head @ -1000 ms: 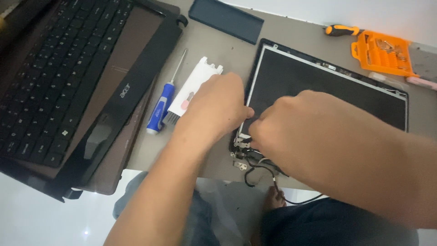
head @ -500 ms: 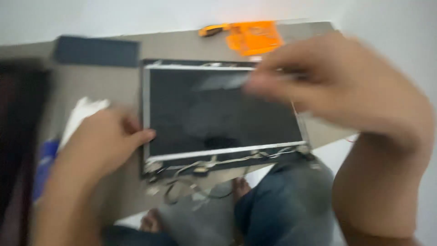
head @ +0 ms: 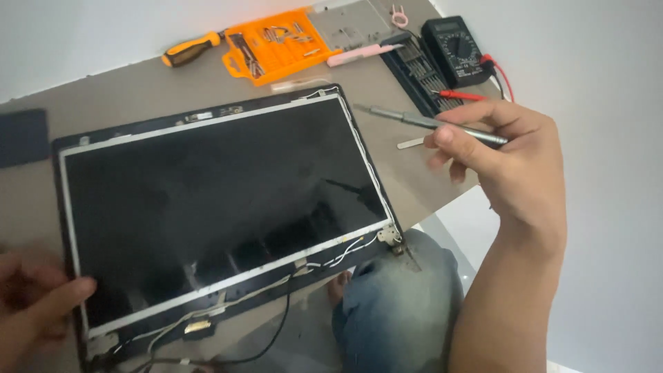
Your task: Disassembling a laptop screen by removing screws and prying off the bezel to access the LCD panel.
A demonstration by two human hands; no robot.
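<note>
Since half a second ago the right hand [head: 511, 162] has swung clear of the laptop screen panel [head: 221, 207] and is now hovering past its right edge, fingers pinched on a slim grey screwdriver [head: 431, 124] pointing left. The left hand [head: 31, 304] is pressing on the panel's lower left corner, thumb lying on the bezel, fingers loosely curled and clamping nothing. The panel is lying flat on the brown table [head: 124, 90], with an orange bit case [head: 276, 45] and a black multimeter [head: 456, 48] sitting beyond it.

Your left hand [head: 31, 304] is blurred and cut off by the left and bottom edges. The screen panel's [head: 214, 214] lower left corner runs out of view. The bits in the orange case [head: 276, 45] are too small to tell apart.
</note>
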